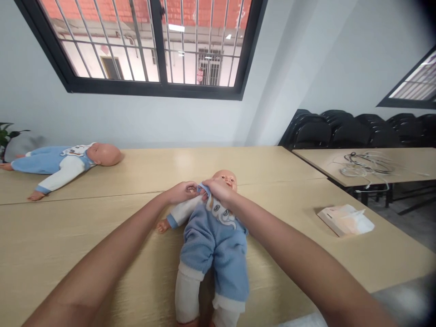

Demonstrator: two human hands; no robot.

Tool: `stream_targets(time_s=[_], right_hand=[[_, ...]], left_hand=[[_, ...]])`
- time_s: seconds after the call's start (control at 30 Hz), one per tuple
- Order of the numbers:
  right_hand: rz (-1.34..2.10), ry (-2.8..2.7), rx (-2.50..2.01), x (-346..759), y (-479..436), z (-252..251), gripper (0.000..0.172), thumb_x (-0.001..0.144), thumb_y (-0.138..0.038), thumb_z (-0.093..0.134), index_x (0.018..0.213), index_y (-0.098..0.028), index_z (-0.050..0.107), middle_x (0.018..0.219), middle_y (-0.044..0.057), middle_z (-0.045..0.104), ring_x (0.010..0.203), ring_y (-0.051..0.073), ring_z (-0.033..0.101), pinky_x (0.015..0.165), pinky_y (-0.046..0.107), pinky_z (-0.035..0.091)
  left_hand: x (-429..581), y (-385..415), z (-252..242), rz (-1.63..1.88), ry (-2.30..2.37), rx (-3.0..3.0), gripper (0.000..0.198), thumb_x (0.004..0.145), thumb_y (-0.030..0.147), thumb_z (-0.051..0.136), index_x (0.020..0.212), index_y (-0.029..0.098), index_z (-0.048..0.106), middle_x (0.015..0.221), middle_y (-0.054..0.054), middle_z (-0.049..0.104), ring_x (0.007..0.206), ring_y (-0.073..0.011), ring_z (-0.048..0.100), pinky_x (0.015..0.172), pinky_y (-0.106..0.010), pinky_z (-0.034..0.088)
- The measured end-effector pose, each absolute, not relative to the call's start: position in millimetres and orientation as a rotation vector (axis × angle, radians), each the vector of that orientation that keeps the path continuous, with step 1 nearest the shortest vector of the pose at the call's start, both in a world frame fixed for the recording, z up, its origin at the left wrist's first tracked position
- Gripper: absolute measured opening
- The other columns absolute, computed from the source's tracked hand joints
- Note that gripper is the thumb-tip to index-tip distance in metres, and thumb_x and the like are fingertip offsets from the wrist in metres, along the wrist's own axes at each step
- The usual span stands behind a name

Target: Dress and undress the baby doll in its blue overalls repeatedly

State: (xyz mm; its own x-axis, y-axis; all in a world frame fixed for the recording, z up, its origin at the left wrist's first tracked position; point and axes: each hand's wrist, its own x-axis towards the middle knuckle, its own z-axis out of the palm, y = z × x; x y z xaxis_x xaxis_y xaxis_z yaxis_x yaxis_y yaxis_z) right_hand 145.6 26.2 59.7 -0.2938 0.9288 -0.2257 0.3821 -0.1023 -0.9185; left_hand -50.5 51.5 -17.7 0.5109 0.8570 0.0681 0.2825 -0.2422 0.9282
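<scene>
A baby doll [229, 178] lies on its back on the table, its head pointing away from me and its legs towards me. It wears a blue and white outfit [214, 240] with an animal face on the chest. At the shoulder on the left of the view, my left hand [182, 192] has its fingers closed at the edge of the garment. My right hand [218, 191] pinches the blue cloth near the neck, partly covering the doll's chin. One white sleeve [185, 211] stretches out to the left; the doll's other arm is hidden behind my right forearm.
A second, similarly dressed doll [68, 163] lies at the back left of the wooden table [102, 236]. An open box of tissues [345, 220] sits to the right. Tangled cables [368, 164] lie on another table, with stacked black chairs [347, 131] behind. A barred window is ahead.
</scene>
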Motion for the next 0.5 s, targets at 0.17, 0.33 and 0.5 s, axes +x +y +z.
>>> stream_targets(time_s=[0.17,0.33,0.5], right_hand=[[1.433,-1.693,-1.420,150,30,54,0.031,0.088,-0.032,0.046,0.059,-0.023,0.042,0.058,0.004,0.059,0.057,0.019,0.066,0.049,0.027,0.044],[1.227,-1.892,-1.490,155,33,58,0.033,0.090,-0.031,0.050,0.059,-0.021,0.050,0.059,0.005,0.062,0.061,0.019,0.066,0.058,0.028,0.044],[0.642,-2.181,-1.652,164,29,62,0.024,0.088,-0.036,0.063,0.101,-0.016,0.069,0.096,0.013,0.076,0.095,0.029,0.070,0.078,0.033,0.047]], left_hand=[[-56,46,-16,0.733,0.940,1.697,0.047,0.082,0.060,0.073,0.103,0.019,0.071,0.097,-0.004,0.070,0.085,-0.0182,0.062,0.076,-0.029,0.049],[-53,46,-23,0.781,0.964,1.597,0.048,0.084,0.064,0.069,0.096,0.017,0.067,0.089,-0.002,0.065,0.077,-0.0161,0.056,0.070,-0.028,0.045],[-48,48,-37,0.887,1.031,1.483,0.053,0.083,0.067,0.068,0.098,0.017,0.061,0.089,-0.001,0.062,0.077,-0.0161,0.053,0.070,-0.028,0.043]])
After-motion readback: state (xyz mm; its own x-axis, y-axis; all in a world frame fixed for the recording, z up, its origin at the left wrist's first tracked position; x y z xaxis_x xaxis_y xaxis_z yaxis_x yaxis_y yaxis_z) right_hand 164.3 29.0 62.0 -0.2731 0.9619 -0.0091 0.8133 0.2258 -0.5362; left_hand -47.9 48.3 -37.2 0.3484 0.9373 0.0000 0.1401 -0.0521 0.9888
